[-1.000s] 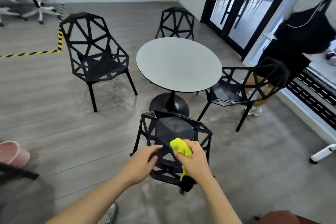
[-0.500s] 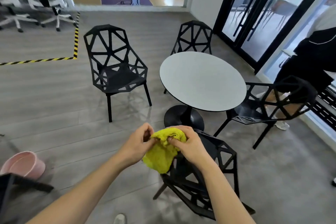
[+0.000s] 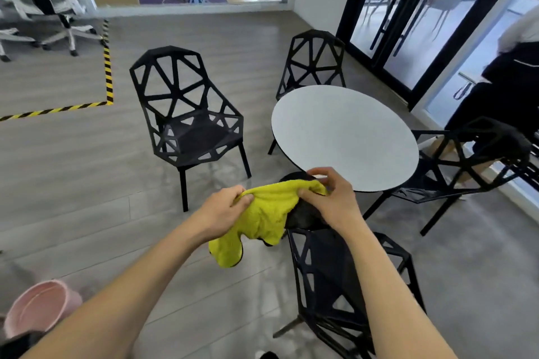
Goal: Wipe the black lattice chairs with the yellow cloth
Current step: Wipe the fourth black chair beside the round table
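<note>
Left hand (image 3: 226, 207) and right hand (image 3: 329, 195), centre frame: each pinches a top corner of the yellow terry cloth (image 3: 262, 218), stretched between them, its lower part hanging limp. Soft, light, floppy; probably best bunched in one palm. Black lattice chair (image 3: 329, 274), lower right, beneath; another black lattice chair (image 3: 186, 119) left of the round grey table (image 3: 344, 137).

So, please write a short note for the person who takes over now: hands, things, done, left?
Left hand and right hand each pinch an upper edge of the yellow cloth, spread in the air. The near chair is under the right forearm; three more chairs stand around the round table. The cloth touches no chair. What is already wiped cannot be told. Left: wipe the chairs.
</note>
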`<state>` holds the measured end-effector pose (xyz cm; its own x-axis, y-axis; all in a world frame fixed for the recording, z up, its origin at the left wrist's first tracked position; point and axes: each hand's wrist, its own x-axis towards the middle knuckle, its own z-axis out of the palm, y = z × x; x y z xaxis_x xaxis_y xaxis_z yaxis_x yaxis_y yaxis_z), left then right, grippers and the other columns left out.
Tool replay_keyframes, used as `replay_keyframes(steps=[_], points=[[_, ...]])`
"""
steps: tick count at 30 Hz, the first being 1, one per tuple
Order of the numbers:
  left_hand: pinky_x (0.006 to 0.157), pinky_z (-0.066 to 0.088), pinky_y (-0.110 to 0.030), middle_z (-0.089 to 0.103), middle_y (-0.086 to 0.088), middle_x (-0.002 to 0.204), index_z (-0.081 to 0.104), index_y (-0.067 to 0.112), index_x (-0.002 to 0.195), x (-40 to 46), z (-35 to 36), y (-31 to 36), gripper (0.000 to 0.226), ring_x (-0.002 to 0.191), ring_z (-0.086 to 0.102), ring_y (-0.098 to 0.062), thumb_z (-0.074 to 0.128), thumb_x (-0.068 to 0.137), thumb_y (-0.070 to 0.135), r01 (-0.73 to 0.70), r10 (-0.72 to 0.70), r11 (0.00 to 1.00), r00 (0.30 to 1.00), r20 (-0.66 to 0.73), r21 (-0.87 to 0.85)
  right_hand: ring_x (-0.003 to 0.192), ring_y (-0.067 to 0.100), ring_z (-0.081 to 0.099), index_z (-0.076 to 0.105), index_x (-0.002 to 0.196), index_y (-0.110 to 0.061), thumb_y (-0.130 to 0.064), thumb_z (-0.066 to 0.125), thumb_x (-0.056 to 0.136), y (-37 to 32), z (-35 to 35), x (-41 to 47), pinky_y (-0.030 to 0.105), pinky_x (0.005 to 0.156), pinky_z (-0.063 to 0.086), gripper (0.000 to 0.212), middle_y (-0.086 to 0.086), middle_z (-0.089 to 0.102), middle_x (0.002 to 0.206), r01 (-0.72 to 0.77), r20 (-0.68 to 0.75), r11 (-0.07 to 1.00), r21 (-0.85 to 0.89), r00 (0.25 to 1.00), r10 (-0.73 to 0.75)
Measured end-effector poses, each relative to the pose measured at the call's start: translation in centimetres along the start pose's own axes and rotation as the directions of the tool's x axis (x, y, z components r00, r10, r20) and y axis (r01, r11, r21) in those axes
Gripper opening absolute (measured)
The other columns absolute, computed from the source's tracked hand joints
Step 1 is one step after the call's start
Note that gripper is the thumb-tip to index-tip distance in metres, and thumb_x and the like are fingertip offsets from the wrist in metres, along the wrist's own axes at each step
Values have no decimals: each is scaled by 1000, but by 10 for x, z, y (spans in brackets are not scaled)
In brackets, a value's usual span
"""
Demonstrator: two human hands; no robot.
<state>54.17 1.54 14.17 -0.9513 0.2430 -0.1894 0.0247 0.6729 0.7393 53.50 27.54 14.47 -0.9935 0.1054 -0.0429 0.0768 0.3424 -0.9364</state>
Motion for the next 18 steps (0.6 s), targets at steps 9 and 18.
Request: replay_keyframes(steps=[9, 18], points=[[83, 53, -40, 72, -14, 100, 63, 1, 111, 78, -8, 27, 32, 90, 69, -29, 59, 99, 31, 249, -197, 677, 968, 156, -692, 91, 8, 61, 66, 106, -30, -34, 74, 86, 13, 36, 105, 20, 79, 44, 22, -4, 59, 105, -84, -196, 987, -134, 979, 57], [84, 57, -38, 71, -3, 107, 60, 18, 113, 189, -12, 40, 22, 99, 69, -20, 70, 93, 22, 232, -276, 824, 961, -9, -518, 86, 27, 74, 76, 99, -10, -61, 58, 91, 62, 53, 156, 40, 77, 59, 55, 15, 76, 98, -686, 348, 630, 363, 727, 591]])
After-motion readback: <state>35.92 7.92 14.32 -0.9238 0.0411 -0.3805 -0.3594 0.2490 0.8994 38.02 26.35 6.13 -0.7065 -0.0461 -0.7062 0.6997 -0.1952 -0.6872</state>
